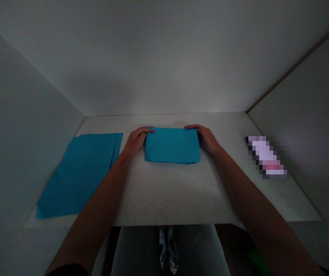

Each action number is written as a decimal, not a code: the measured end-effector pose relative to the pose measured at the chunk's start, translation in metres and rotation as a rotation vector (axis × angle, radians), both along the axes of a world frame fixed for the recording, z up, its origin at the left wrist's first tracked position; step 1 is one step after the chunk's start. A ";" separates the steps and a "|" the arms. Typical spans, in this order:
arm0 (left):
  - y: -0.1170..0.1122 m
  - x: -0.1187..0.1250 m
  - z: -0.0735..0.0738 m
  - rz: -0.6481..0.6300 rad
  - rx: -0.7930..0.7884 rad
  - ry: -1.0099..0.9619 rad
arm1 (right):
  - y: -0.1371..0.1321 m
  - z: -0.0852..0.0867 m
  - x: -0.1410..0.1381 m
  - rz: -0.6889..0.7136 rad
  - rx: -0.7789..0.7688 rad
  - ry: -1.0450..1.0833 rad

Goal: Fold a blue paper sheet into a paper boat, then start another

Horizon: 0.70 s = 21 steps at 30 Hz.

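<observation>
Folded blue sheet [172,145] held between both hands, left hand [137,141] at its left edge and right hand [206,138] at its right edge, fingers together over its far corners, any pinch impossible to tell. Just left of the left hand, a larger blue sheet [78,176] lying flat on the speckled white counter [167,195]; well right of the right hand, a pixelated object [268,157].

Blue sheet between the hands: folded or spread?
Folded: the blue sheet is a layered rectangle between the left hand and right hand, much smaller than the wider blue sheet beside it.
</observation>
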<state>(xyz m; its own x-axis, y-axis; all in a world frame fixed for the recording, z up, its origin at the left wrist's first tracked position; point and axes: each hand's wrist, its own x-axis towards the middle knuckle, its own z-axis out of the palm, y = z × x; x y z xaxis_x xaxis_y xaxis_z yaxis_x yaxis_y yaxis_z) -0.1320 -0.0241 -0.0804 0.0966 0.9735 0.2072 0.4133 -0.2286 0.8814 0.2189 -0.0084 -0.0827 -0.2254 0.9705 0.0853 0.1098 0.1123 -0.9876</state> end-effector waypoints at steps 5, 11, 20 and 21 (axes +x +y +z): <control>-0.006 0.004 0.000 0.001 0.001 -0.039 | -0.001 0.003 -0.002 0.027 0.062 -0.004; -0.007 0.008 -0.006 0.007 -0.048 -0.125 | -0.001 -0.006 -0.002 0.080 0.114 -0.078; -0.012 0.017 -0.004 -0.023 0.052 -0.141 | 0.004 -0.011 -0.008 -0.076 0.112 0.077; -0.013 0.017 -0.001 -0.010 0.088 -0.079 | 0.004 -0.011 -0.008 -0.079 0.109 0.084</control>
